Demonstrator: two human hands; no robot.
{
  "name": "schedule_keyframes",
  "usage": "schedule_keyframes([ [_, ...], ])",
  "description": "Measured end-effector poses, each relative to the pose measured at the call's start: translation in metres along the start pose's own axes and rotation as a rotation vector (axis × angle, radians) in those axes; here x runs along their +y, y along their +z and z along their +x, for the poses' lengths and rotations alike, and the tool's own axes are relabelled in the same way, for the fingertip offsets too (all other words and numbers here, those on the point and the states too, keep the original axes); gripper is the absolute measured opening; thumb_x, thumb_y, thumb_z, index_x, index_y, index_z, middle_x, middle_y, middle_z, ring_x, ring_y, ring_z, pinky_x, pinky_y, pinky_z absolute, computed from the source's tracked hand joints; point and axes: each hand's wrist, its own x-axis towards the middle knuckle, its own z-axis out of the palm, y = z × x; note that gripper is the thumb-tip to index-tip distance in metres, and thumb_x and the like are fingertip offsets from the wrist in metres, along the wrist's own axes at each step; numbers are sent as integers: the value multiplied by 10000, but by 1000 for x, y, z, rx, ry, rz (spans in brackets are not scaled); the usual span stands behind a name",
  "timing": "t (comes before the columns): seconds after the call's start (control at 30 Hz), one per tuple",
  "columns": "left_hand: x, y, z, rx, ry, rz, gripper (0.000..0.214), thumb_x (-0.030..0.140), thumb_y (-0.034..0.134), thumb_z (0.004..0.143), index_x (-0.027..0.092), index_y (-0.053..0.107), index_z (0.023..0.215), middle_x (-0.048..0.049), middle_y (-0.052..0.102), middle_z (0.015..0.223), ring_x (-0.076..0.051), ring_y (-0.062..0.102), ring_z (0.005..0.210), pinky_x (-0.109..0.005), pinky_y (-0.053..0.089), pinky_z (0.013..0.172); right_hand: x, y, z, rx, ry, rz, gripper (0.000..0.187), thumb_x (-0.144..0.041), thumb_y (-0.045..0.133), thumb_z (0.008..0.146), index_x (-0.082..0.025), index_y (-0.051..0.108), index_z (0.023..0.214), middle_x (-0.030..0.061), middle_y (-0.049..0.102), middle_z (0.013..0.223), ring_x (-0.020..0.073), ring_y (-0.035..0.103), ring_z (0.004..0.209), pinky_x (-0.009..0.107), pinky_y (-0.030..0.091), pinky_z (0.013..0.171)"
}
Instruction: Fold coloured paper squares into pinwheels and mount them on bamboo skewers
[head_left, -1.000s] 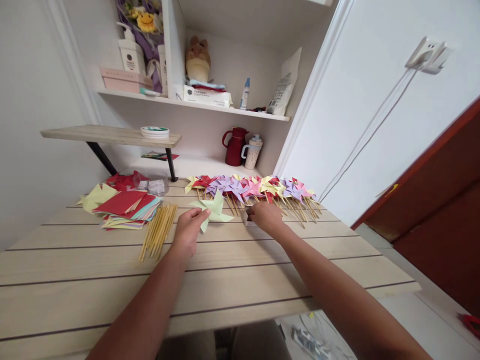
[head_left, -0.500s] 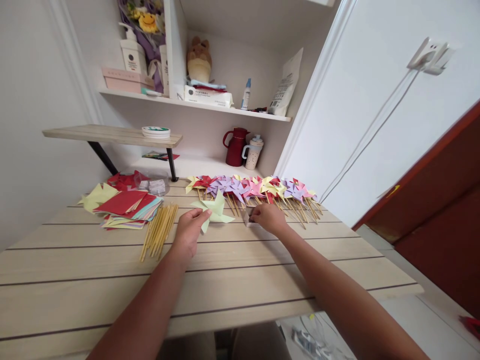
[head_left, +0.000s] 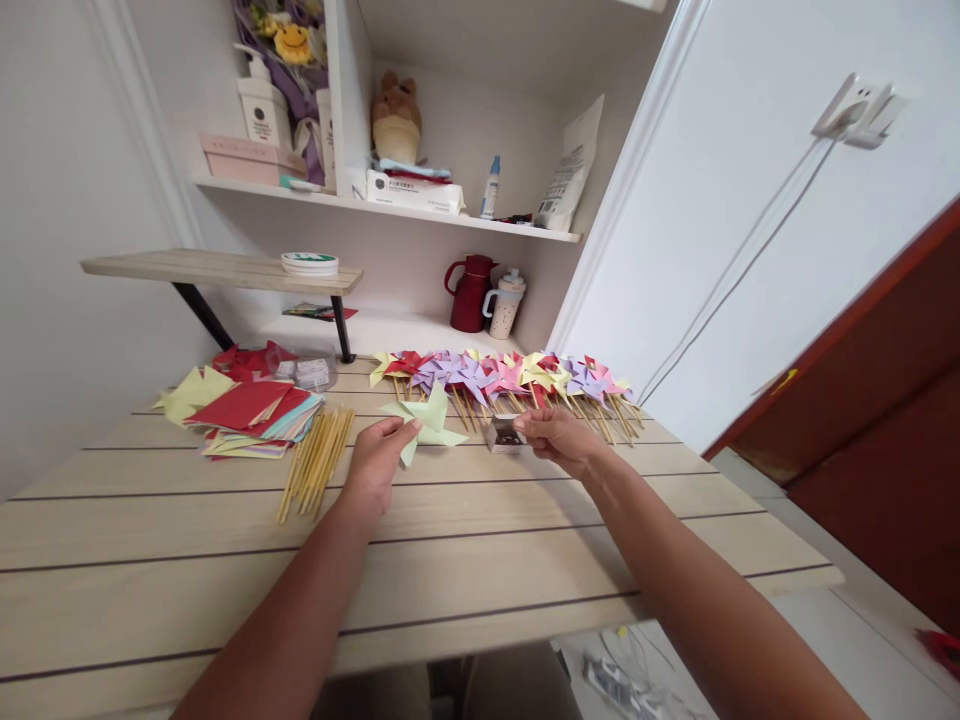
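Note:
My left hand pinches a pale green paper pinwheel at its left side, just above the table. Beside a small open box is my right hand, its thumb and fingertips pressed together. Anything between those fingertips is too small to make out. Small bits lie in the dark inside of the box. Behind both hands, a row of finished pinwheels in purple, red, pink and yellow rests with sticks pointing toward me.
Wooden sticks lie left of my left hand, next to a stack of coloured paper. A clear plastic container sits behind it. At the back stand a red jug and a tumbler. A small raised shelf overhangs the left.
My right hand has come out of the small box and shifted slightly right, fingertips together. The left hand keeps the pinwheel in nearly the same place.

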Motion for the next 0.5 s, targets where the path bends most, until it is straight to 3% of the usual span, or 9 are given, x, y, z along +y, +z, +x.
schedule_keyframes([
  [0.13,1,0,-1,8,-11,15,321,409,870,548,166,722,696,-19,689,699,-148,585,652,-264,411,654,6,3,-1,22,-13,-64,412,-609,590,715,-208,510,674,-48,385,565,107,335,500,253,307,475],
  [0.3,1,0,0,6,-7,0,315,394,876,546,165,723,700,-21,696,717,-146,583,665,-260,410,662,4,7,4,187,-67,-325,302,-445,543,835,-188,636,708,13,580,645,161,516,628,268,337,580],
  [0.5,-1,0,0,12,-14,-12,328,397,880,539,162,722,704,-22,701,722,-148,590,670,-262,417,669,4,15,5,164,-123,-594,138,-284,630,817,-227,730,741,18,697,810,178,602,763,258,335,621],
])
